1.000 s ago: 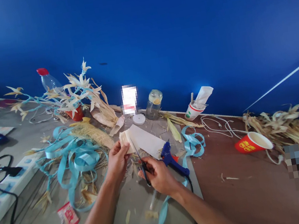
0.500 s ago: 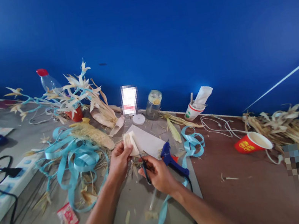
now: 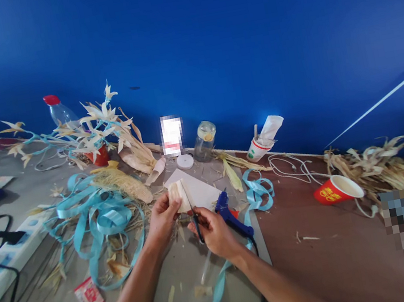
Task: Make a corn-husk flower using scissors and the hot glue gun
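My left hand (image 3: 162, 219) pinches a pale, flat piece of dried corn husk (image 3: 177, 198) between thumb and fingers. My right hand (image 3: 216, 233) is closed on a pair of black-handled scissors (image 3: 199, 228). The thin blades point up and away, along the right edge of the husk piece; whether they are cutting into it I cannot tell. Behind both hands lies a white sheet of paper (image 3: 204, 190). Just right of my right hand, a blue glue gun (image 3: 233, 218) rests on the table.
Light-blue ribbon (image 3: 114, 219) lies tangled at left, near a white power strip (image 3: 17, 256). Husk flowers on blue stems (image 3: 98, 118) stand in a red cup (image 3: 99, 157). Behind are a glass jar (image 3: 205, 142) and a white cup (image 3: 258, 149). A red paper cup (image 3: 337, 189) lies tipped at right.
The view has shifted slightly. My hands have moved a little to the right over the table, with the husk piece and the scissors still held close together.
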Demonstrator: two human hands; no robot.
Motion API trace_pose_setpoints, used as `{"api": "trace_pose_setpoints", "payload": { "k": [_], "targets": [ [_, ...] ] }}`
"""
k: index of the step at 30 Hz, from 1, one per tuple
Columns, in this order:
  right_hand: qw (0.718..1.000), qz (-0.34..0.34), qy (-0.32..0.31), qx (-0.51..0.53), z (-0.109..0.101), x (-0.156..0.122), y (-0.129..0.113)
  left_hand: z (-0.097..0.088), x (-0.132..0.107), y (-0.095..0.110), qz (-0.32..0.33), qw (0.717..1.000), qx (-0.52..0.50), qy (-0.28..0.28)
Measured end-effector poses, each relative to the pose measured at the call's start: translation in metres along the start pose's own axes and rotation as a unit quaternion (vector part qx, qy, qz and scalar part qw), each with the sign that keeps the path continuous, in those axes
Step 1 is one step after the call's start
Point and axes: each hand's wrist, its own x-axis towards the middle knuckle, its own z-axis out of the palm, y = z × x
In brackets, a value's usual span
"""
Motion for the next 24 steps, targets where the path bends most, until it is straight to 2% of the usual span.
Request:
{"api": "trace_pose_setpoints", "payload": {
  "k": [11, 15, 19, 24],
  "targets": [
    [1.000, 0.008, 0.014, -0.022, -0.001, 0.001, 0.002, -0.001, 0.001, -0.003, 0.004, 1.000, -0.005, 0.016],
    [1.000, 0.011, 0.021, 0.003, -0.002, 0.002, 0.001, -0.003, 0.002, -0.001, 0.011, 1.000, -0.005, 0.016],
    [0.996, 0.031, 0.048, 0.068, -0.005, 0.004, -0.003, -0.008, 0.006, 0.003, 0.032, 0.996, 0.012, 0.077],
    [0.996, 0.020, 0.064, 0.059, -0.010, 0.004, -0.010, -0.016, 0.010, 0.010, 0.082, 0.977, 0.128, 0.152]
  ]
}}
